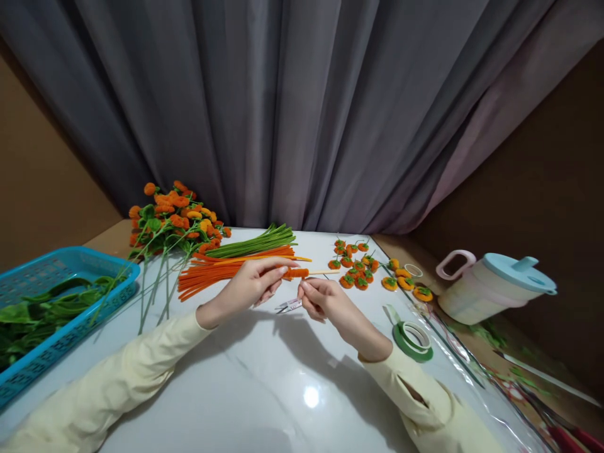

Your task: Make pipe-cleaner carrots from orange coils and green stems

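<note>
gray curtains (264,113) back the counter (255,390); left hand (255,280) pinches an orange chenille coil (297,273), likely soft, light, best gripped by its stick (325,272); right hand (328,299) has fingers curled, hold unclear.

A fuzzy orange coil (297,274) wraps a thin pale stick (324,272), held nearly level.

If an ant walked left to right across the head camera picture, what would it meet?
Blue plastic basket, bunch of fuzzy orange and yellow flowers, left hand, right hand, round green tape roll, pale cup with light-blue lid.
</note>
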### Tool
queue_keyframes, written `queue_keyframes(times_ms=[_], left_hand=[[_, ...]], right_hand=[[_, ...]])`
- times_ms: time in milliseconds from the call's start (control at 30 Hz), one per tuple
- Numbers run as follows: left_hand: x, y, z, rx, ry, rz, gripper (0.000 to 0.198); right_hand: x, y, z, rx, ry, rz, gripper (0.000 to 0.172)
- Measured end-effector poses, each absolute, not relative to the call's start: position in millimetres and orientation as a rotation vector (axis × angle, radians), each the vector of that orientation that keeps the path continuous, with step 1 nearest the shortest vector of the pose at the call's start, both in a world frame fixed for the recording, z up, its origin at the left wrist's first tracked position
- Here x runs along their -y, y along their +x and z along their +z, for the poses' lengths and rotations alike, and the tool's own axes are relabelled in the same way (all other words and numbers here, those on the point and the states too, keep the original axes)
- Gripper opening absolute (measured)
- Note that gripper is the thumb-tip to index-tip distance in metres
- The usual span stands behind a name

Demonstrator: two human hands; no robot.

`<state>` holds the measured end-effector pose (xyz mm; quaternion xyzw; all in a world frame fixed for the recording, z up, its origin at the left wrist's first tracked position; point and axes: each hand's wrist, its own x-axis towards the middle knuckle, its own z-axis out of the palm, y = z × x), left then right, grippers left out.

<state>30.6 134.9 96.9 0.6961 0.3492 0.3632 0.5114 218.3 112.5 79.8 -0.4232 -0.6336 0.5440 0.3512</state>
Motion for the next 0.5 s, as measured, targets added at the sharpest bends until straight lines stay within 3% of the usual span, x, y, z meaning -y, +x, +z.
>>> queue_keyframes(times_ms=[67, 133, 233, 300, 400, 500], left_hand=[[-132.6, 32.3, 93.0, -0.888, 1.975, 0.991, 0.029], [-129.8, 33.4, 92.2, -0.867, 2.234, 1.05, 0.029], [-127.2, 34.3, 96.3, -0.857, 2.388, 0.946, 0.031], [-126.7, 34.0, 102.0, -0.889, 2.363, 0.795, 0.03], [-126.5, 31.0, 112.8, -0.92, 2.172, 0.535, 0.027], [-126.1, 26.1, 122.9, -0.875, 1.8, 0.325, 0.03]], right_hand=[[-109.0, 215.6, 81.5, 1.741, -1.247, 1.229, 0.031], [-105.8, 218.1, 87.9, 1.96, -1.42, 0.841, 0.024], [-100.0, 224.9, 99.7, 2.362, -1.632, 0.188, 0.014], [-96.0, 229.1, 105.6, 2.6, -1.634, -0.092, 0.02], [-93.6, 236.0, 110.3, 2.799, -1.446, -0.217, 0.024], [-98.2, 245.3, 112.3, 2.789, -1.239, -0.034, 0.018]])
